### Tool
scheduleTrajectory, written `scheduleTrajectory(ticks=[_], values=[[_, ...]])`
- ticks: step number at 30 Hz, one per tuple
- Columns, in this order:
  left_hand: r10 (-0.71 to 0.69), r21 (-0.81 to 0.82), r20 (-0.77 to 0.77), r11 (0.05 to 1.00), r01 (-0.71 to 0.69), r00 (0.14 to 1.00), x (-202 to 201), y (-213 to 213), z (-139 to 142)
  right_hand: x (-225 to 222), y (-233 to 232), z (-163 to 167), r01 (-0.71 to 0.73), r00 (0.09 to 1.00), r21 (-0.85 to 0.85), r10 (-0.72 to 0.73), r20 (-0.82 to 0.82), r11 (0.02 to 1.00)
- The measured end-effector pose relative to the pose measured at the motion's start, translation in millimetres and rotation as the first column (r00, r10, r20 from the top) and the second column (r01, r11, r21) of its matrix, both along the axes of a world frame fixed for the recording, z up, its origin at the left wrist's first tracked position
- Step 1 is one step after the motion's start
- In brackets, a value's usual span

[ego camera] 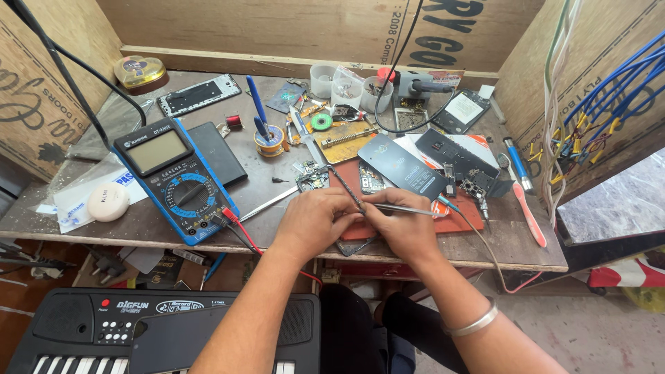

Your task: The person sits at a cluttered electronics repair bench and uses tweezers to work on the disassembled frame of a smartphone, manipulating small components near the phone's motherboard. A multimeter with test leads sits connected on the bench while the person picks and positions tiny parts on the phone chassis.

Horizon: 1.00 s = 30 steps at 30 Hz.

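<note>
My left hand (pixel 313 221) and my right hand (pixel 404 225) meet at the front edge of a cluttered wooden workbench (pixel 512 242). My right hand grips a thin metal tool (pixel 405 208) lying across its fingers. A slim dark probe (pixel 346 190) runs between the two hands towards a small circuit board (pixel 313 179); my left hand's fingers close around its lower end. Under the hands lies an opened phone (pixel 357 244) on a reddish mat (pixel 457 218). A second small board (pixel 374 181) sits just beyond my fingers.
A blue digital multimeter (pixel 176 179) with red and black leads (pixel 239 225) lies left. A dark phone back cover (pixel 402 166), phone parts, plastic cups (pixel 322 79), a solder tin (pixel 269 142), a soldering iron (pixel 511 156) and a toothbrush (pixel 530 215) crowd the bench. A black keyboard (pixel 104 332) lies below.
</note>
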<state>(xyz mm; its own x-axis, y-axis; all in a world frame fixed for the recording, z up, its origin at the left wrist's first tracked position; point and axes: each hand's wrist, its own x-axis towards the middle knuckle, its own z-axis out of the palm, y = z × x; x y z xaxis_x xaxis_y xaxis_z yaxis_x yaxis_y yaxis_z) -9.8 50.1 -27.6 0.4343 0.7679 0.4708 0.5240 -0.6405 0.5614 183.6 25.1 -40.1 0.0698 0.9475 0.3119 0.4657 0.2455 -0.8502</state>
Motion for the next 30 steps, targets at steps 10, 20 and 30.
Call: scheduleTrajectory(ticks=[10, 20, 30], values=[[0.012, -0.014, -0.02, 1.0, -0.012, 1.0, -0.4, 0.8, 0.2, -2.6, -0.1, -1.9, -0.001, 0.995, 0.102, -0.009, 0.101, 0.995], [0.009, -0.052, 0.004, 0.999, -0.009, 1.0, -0.1, -1.3, 2.5, 1.1, -3.1, 2.8, -0.003, 0.999, 0.005, 0.003, 0.033, 1.0], [0.01, -0.036, 0.006, 0.999, -0.01, 1.0, 0.2, -1.4, 1.2, 0.5, -2.2, -0.7, 0.012, 0.999, -0.007, -0.012, -0.034, 1.0]])
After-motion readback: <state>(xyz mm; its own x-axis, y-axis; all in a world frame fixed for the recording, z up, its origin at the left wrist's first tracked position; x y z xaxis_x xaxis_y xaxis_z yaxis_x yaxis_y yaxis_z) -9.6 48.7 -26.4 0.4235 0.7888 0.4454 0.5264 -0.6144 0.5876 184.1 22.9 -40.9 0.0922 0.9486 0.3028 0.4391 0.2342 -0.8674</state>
